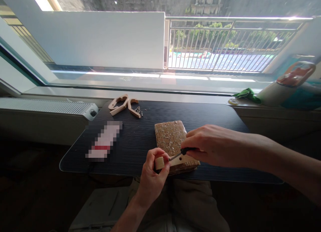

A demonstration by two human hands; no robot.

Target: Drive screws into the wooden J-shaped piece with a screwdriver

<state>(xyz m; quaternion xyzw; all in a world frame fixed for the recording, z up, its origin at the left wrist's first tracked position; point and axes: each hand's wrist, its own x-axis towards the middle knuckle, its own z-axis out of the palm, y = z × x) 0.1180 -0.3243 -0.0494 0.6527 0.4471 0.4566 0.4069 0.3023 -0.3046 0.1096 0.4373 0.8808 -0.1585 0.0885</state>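
My left hand (153, 177) is closed around the end of a pale wooden piece (159, 163), whose flat arm with a dark hole extends to the right. In my right hand (210, 143) is a screwdriver (176, 156) with a black handle. Its metal shaft slants down to the left, and the tip meets the wood beside my left fingers; whether a screw is under it is hidden. Beneath the wooden piece lies a brown, patterned block (170, 135) with a shiny, wrapped-looking surface, near the front edge of the black table (213, 116).
Curved wooden pieces (118, 106) rest at the table's back left, beside a small heap of screws (137, 110). A blurred pale, red-banded object (104, 141) lies on the left. A radiator (50, 106) and window sill (195, 97), with a green cloth (247, 95), border the table.
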